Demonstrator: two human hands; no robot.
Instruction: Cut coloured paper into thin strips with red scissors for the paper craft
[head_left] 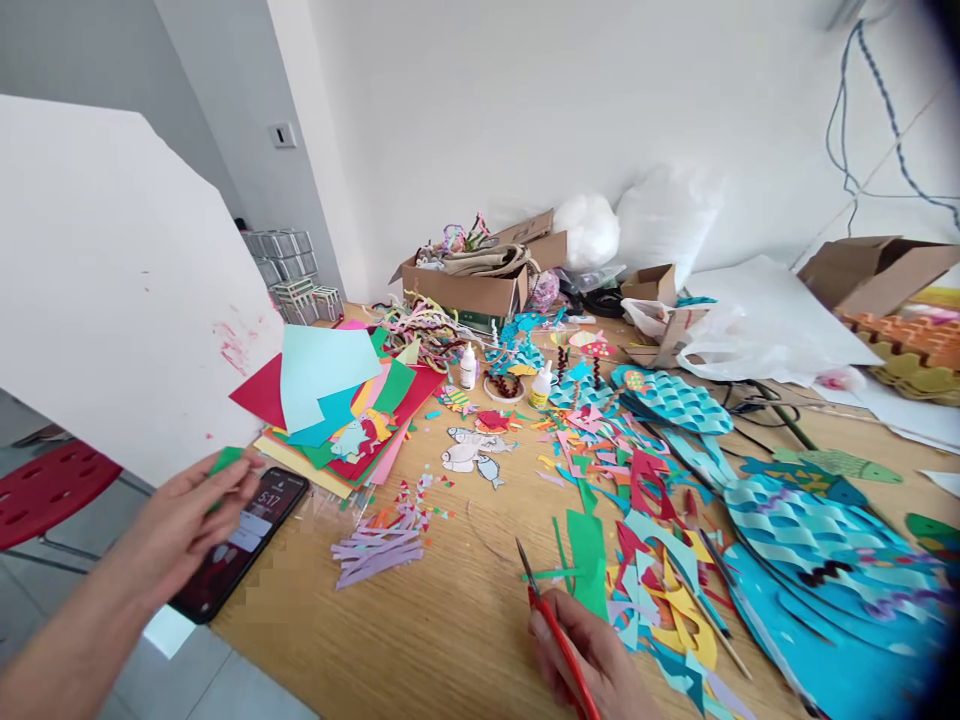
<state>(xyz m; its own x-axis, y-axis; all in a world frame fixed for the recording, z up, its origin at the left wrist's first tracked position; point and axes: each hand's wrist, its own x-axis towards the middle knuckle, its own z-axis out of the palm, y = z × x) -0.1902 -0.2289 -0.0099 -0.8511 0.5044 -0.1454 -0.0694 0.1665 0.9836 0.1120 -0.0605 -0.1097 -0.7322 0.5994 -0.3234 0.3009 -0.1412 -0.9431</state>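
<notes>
My left hand is raised over the table's left edge, its fingers pinching a small piece of green paper. Below it lies a phone with a lit screen. My right hand grips a pair of red-handled scissors near the front of the table, the blades pointing away from me and looking closed. Just beyond the scissors lie green paper strips and many coloured offcuts. White paper fish cutouts rest in the middle of the table.
A stack of coloured paper lies at left beside a large white board. Lilac paper strips sit in front. Two glue bottles stand farther back, before a cardboard box. Blue woven paper fish cover the right side.
</notes>
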